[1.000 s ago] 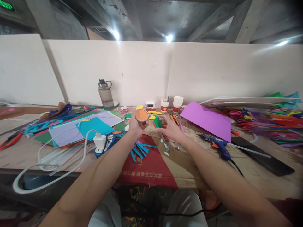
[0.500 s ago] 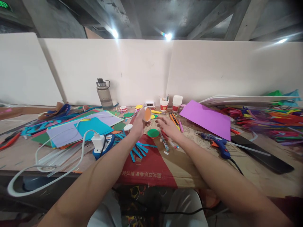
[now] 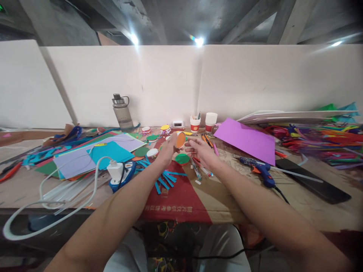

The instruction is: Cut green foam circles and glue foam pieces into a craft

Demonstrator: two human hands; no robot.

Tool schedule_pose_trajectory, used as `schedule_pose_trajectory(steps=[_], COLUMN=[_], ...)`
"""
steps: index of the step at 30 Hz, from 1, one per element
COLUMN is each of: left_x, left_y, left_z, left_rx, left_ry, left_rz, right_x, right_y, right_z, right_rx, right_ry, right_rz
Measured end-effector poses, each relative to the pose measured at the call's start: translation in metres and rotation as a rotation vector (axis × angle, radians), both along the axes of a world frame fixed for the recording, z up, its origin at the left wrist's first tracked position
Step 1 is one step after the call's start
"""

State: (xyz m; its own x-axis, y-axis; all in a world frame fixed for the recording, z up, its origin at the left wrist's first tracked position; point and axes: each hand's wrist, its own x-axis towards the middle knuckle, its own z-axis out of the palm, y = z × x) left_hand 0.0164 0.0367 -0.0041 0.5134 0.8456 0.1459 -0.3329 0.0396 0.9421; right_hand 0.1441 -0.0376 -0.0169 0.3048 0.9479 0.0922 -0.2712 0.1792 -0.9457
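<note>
My left hand (image 3: 168, 150) holds up a small round piece with an orange paper face (image 3: 180, 139), its face turned toward my right hand. My right hand (image 3: 199, 152) is open just to the right of it, fingers spread and near its edge. Below both hands a green paper disc (image 3: 182, 159) lies on the cardboard-covered table (image 3: 215, 196). Blue paper strips (image 3: 164, 179) lie fanned out under my left wrist.
Coloured paper sheets (image 3: 93, 155) and a white plug with cable (image 3: 115, 170) lie at left. A water bottle (image 3: 121, 113) and two paper cups (image 3: 202, 121) stand by the back wall. A purple sheet (image 3: 246, 139), a blue glue gun (image 3: 259, 170) and piled coloured strips (image 3: 320, 141) are at right.
My right hand let go of the green disc, which now lies on the table. My left hand turned the orange piece on edge and moved it slightly right and forward.
</note>
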Motion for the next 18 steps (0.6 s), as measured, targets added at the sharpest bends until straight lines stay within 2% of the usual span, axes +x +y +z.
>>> schedule_pose_trajectory(steps=[5, 8, 10, 13, 18], left_x=[0.002, 0.001, 0.001, 0.000, -0.004], left_y=[-0.004, -0.006, -0.006, -0.004, 0.002], left_z=[0.007, 0.006, 0.003, -0.004, -0.006], left_rx=[-0.196, -0.200, -0.117, 0.118, 0.595], left_ry=[-0.064, -0.076, -0.096, -0.114, 0.071], left_rz=[-0.103, -0.130, -0.139, -0.129, -0.012], right_x=[-0.002, -0.003, -0.003, -0.004, -0.006], right_y=[-0.004, -0.007, -0.008, -0.007, -0.004], right_z=[0.004, 0.007, 0.008, 0.007, 0.006], right_rx=[0.125, 0.194, 0.223, 0.232, 0.197], right_ry=[-0.402, -0.576, -0.596, -0.516, -0.045], right_rz=[-0.208, -0.298, -0.318, -0.307, -0.138])
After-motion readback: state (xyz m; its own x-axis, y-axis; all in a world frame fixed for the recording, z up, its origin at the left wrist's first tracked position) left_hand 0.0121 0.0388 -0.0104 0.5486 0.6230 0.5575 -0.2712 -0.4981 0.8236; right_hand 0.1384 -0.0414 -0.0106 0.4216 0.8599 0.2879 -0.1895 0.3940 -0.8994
